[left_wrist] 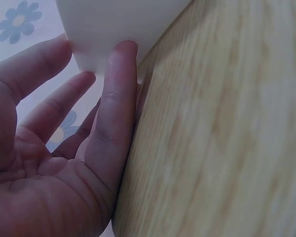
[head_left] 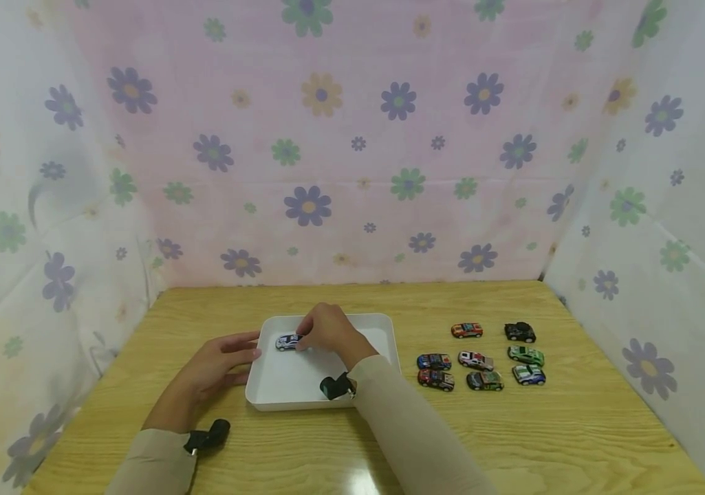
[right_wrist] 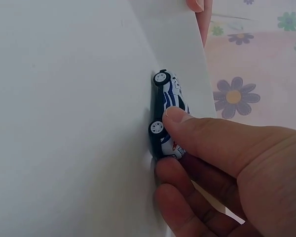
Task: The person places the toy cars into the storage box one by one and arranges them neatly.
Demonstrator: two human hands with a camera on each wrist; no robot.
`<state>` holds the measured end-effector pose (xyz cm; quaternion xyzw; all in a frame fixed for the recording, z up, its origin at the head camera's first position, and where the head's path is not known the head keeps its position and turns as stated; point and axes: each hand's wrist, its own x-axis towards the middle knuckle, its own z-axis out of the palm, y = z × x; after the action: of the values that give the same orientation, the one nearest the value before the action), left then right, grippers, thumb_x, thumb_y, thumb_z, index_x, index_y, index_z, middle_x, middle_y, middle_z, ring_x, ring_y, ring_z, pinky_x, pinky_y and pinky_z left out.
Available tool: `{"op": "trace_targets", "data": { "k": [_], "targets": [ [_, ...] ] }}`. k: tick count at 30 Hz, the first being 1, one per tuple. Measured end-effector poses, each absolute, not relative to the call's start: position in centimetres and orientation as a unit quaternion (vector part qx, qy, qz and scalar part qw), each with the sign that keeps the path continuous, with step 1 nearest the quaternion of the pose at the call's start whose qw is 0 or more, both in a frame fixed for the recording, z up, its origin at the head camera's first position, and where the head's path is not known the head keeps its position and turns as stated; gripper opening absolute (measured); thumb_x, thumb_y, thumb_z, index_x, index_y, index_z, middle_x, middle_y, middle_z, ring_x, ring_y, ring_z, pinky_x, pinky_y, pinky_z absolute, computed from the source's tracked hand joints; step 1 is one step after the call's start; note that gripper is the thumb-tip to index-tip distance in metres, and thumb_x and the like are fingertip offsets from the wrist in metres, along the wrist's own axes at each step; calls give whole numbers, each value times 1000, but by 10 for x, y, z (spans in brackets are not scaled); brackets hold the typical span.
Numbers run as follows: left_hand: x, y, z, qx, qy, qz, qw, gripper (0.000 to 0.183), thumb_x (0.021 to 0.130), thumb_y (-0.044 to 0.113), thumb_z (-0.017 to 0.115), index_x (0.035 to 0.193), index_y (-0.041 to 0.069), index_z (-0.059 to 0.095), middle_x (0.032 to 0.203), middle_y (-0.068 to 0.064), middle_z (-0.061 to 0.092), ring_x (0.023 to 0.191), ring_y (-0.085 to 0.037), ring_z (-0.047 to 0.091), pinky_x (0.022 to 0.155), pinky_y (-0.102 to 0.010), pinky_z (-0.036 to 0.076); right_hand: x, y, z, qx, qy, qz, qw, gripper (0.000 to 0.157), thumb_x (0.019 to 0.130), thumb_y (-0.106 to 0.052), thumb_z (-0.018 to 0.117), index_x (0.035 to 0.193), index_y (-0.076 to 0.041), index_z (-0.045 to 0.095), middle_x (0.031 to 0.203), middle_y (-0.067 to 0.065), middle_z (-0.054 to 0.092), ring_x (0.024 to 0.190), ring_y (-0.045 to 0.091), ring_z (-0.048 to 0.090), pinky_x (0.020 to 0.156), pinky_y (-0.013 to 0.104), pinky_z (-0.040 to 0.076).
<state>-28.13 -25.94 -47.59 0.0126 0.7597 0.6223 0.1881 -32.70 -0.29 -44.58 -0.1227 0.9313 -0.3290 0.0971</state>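
My right hand point(head_left: 332, 335) reaches over a white tray point(head_left: 287, 386) and pinches a white toy car with blue stripes point(right_wrist: 168, 91). In the right wrist view, the thumb lies along the car's side and the fingers are at its rear end. The car's wheels are close over the tray floor, near the left part of the tray. My left hand point(head_left: 214, 366) is at the tray's left side with fingers spread and fairly straight. In the left wrist view, its fingertips are right at the tray's outer wall, and the hand's edge lies along the wooden table.
Right of the tray, several toy cars stand on the wooden table point(head_left: 575, 433). Among them are an orange-red car point(head_left: 466, 331), a black car point(head_left: 520, 333), a green car point(head_left: 526, 355) and a blue car point(head_left: 434, 361). Flowered cloth point(head_left: 352, 151) encloses the back and sides.
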Motion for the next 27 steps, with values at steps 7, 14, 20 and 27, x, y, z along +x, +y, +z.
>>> {"op": "trace_targets", "data": {
  "k": [7,14,20,27],
  "targets": [
    [-282,-258,-477,13,758,625,188,71,96,32,76,157,11,46,156,-23,46,125,-27,63,95,-42,61,-326,-3,-445,-119,931,-331,100,18,76,-21,94,92,-22,84,82,-12,71,81,10,60,71,24,50],
    [-283,-260,-480,14,758,625,186,71,95,31,77,156,10,46,156,-24,46,125,-28,64,95,-43,61,-327,-3,-448,-122,928,-336,104,20,76,-22,94,93,-24,84,83,-13,72,83,10,61,76,25,51],
    [-280,-259,-476,14,769,611,185,71,96,34,76,156,11,46,157,-24,45,124,-29,65,94,-42,61,-326,-1,-443,-114,926,-341,115,20,77,-23,93,94,-26,84,87,-12,72,87,11,61,80,28,53],
    [-280,-258,-474,10,771,611,181,69,97,32,75,156,12,46,156,-23,46,125,-29,64,94,-43,61,-325,6,-435,-117,930,-329,113,18,80,-25,92,95,-27,83,89,-12,70,88,11,62,82,29,55]
  ]
}}
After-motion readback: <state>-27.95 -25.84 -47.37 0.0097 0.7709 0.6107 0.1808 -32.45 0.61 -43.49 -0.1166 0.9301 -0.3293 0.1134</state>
